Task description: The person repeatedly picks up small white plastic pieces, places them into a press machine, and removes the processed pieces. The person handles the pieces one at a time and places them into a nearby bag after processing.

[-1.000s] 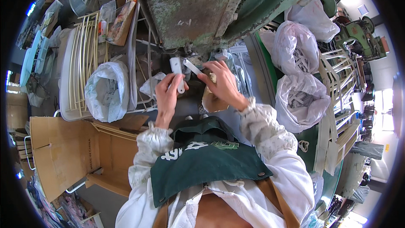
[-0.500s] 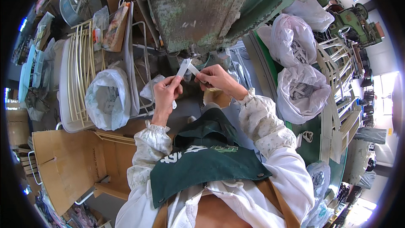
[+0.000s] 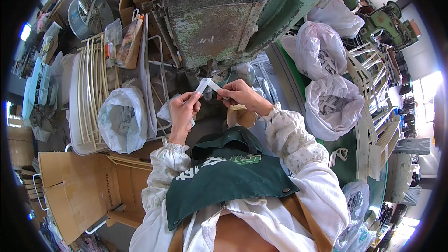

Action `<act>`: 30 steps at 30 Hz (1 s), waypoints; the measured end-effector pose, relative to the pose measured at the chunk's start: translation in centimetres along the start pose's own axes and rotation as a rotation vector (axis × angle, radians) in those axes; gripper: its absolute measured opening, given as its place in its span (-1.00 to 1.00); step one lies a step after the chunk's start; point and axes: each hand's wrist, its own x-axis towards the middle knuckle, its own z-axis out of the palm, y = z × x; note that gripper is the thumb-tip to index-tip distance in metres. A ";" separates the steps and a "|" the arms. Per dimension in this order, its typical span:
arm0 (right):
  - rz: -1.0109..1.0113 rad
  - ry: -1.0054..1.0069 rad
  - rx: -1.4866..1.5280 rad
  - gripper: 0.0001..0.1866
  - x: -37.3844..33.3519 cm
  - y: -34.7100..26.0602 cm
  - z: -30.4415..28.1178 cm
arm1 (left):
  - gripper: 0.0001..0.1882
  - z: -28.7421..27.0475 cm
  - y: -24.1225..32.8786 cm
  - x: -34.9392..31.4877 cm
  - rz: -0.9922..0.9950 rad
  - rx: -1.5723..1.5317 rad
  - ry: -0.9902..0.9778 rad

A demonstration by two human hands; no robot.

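Note:
My left hand (image 3: 183, 109) pinches the lower end of a small white plastic piece (image 3: 201, 85). My right hand (image 3: 239, 94) pinches a second white piece (image 3: 215, 86) that meets the first one at a shallow angle. Both hands are raised just under the rusty green press machine (image 3: 219, 16). My forearms wear flowered sleeve covers, and a green apron (image 3: 224, 177) hangs below.
A clear bag of white parts (image 3: 122, 120) stands at my left beside a white rack (image 3: 91, 91). Two more filled bags (image 3: 332, 107) lie at the right on a green surface. A brown cardboard box (image 3: 74, 191) sits low left. A fan (image 3: 86, 16) stands far left.
Both hands have lifted toward the machine and come closer together. The two white pieces now meet at their tips, tilted rather than held apart.

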 end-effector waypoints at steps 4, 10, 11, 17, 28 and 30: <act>-0.057 -0.004 0.026 -0.68 -0.2 -0.7 0.5 | -0.83 -0.3 0.9 0.0 0.014 -0.048 -0.017; -0.080 0.111 0.134 -0.70 -2.1 -0.8 0.4 | -0.73 -0.2 2.5 -1.4 -0.069 -0.040 -0.113; -0.087 0.160 0.249 -0.71 -2.8 -0.6 0.3 | -0.71 -0.6 2.8 -2.5 -0.102 -0.123 -0.134; -0.342 0.899 0.390 -0.74 -7.6 4.0 -16.6 | -0.54 -5.2 -7.8 -6.1 -0.497 -0.515 -0.229; 0.451 1.424 -0.907 -0.83 -25.9 14.3 -35.5 | -0.33 -2.8 -12.2 -8.8 -0.707 -0.449 -0.408; 0.512 1.019 -1.274 -0.69 -26.8 17.7 -34.1 | -0.32 -2.1 -12.3 -8.8 -0.732 -0.446 -0.433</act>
